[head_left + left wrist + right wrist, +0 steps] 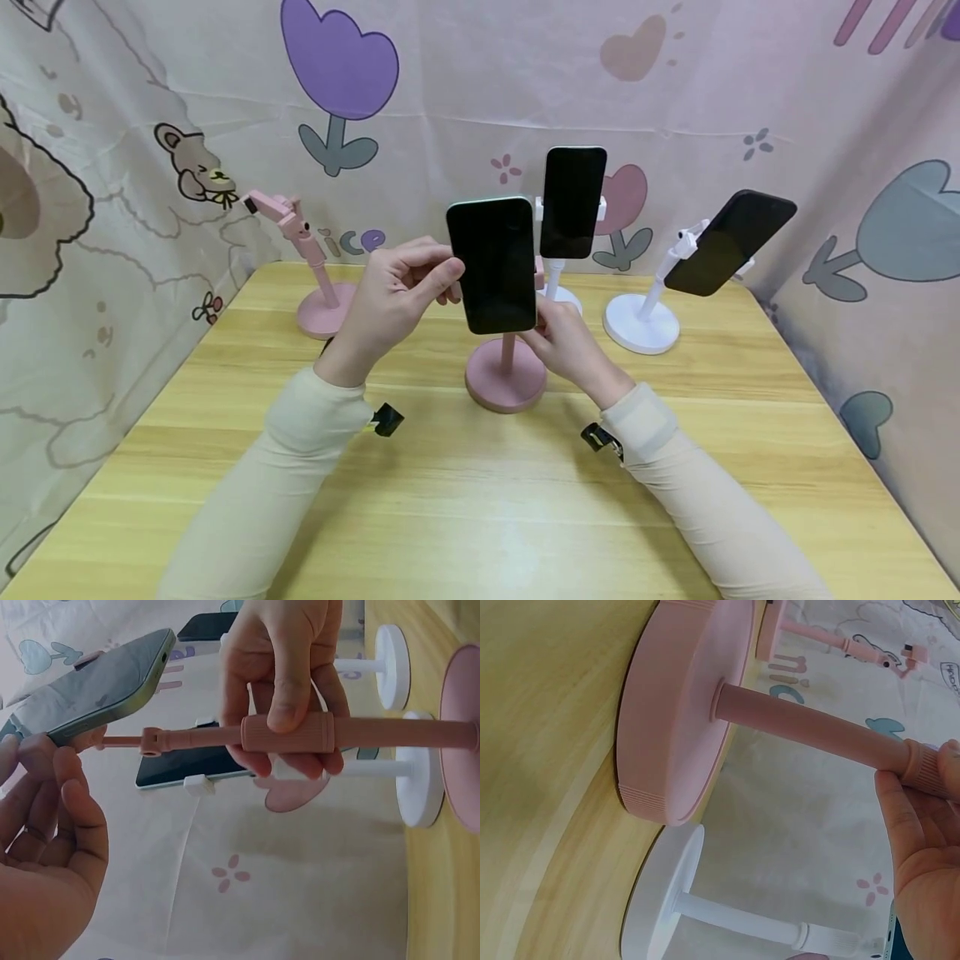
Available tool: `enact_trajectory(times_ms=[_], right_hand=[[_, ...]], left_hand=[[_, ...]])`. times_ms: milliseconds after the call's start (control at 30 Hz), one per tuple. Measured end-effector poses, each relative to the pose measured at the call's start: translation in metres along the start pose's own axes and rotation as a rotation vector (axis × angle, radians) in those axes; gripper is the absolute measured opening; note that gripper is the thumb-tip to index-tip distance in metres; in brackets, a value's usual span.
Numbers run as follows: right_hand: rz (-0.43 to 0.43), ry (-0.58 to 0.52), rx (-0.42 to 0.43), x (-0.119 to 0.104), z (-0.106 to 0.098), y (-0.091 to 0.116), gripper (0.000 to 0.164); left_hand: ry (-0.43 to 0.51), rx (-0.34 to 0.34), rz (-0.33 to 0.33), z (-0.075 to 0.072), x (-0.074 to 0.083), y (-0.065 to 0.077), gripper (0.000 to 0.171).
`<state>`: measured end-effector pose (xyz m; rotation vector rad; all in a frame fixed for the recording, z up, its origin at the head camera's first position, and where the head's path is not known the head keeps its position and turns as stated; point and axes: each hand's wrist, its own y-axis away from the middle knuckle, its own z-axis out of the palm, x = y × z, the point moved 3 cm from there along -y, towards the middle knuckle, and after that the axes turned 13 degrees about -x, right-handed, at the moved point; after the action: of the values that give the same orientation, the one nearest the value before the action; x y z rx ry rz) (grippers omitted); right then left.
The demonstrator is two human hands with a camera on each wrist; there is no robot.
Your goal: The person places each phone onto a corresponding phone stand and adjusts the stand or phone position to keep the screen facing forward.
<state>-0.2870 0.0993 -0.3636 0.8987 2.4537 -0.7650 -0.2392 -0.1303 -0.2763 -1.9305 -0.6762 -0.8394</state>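
A black-screened smartphone [495, 267] with a pale green edge sits atop a pink phone stand [506, 379], its screen facing me. My left hand [401, 292] is at the phone's left edge, thumb and fingers curled round the stand's pink clamp end [39, 756]. Lower down, my right hand [566, 346] grips the ribbed collar [289, 733] of the pink pole, thumb on one side and fingers on the other. In the right wrist view, the round pink base [652, 720] stands flat on the table. The phone covers much of the clamp in the head view.
Behind stands a white stand with an upright phone [573, 204]. At the right, another white stand [641, 325] bears a tilted phone [731, 242]. A second pink stand [322, 308], without a phone, is at the left. Patterned cloth [465, 83] borders the wooden table [480, 508].
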Motion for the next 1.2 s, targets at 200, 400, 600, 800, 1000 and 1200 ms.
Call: enact_trajectory(times_ms=[200,400,600,800,1000,1200], right_hand=[[-0.007,-0.001,0.007,0.0,0.002,-0.001,0.005],[-0.003,-0.024,-0.001,0.001,0.002,-0.002,0.006],[0.014,-0.068,-0.011,0.003,0.002,-0.003,0.009],[0.031,-0.078,-0.007,0.003,0.002,-0.005,0.01],[0.053,-0.09,-0.012,0.003,0.001,-0.01,0.013],[0.057,-0.112,-0.003,0.005,0.001,-0.014,0.015]], left_hand=[[0.036,0.031,-0.024,0.002,-0.002,0.003,0.013],[0.046,0.054,-0.017,0.004,-0.003,0.008,0.011],[0.07,0.071,0.003,0.006,-0.004,0.009,0.009],[0.104,0.083,0.007,0.006,-0.008,0.012,0.011],[0.147,0.098,0.006,0.006,-0.01,0.017,0.013],[0.169,0.097,0.01,0.004,-0.012,0.021,0.02]])
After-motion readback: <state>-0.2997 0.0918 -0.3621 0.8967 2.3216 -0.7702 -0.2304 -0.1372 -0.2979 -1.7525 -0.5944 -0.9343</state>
